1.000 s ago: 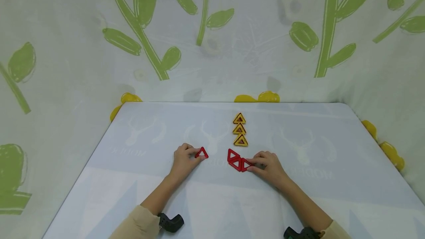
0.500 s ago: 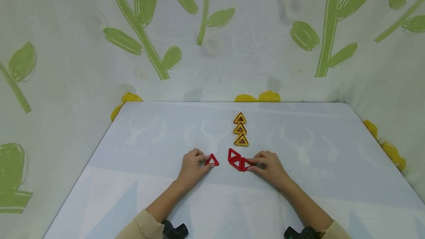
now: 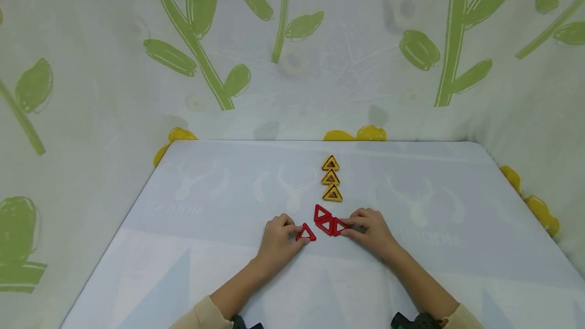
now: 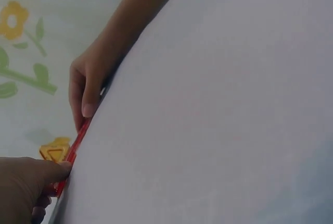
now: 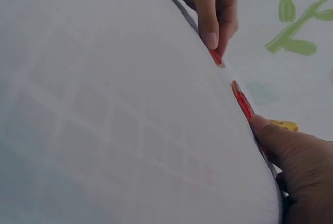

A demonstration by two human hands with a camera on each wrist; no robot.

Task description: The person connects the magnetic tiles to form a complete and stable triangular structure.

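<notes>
Between thumb and fingers my left hand (image 3: pixel 280 241) pinches a red triangle tile (image 3: pixel 306 233), a hollow frame lying near the table surface. Just to its right, apart by a small gap, several red triangle tiles (image 3: pixel 324 225) lie joined edge to edge. My right hand (image 3: pixel 371 230) pinches the rightmost joined tile (image 3: pixel 338 226) from the right side. In the left wrist view the left thumb (image 4: pixel 54 171) presses on red plastic, and the tiles show only edge-on. The right wrist view has the left hand's tile (image 5: pixel 216 56) separate from the joined ones (image 5: pixel 242 100).
Behind the red tiles, three yellow triangle pieces (image 3: pixel 331 177) with dark centres stand in a column, points toward the back. A pale patterned cloth covers the table (image 3: pixel 219 268). A flower-printed curtain (image 3: pixel 343 80) hangs along its back edge.
My left hand has carried its red triangle tile right and toward me, closing most of the distance to the joined tiles. The right hand and its tile have stayed in place.
</notes>
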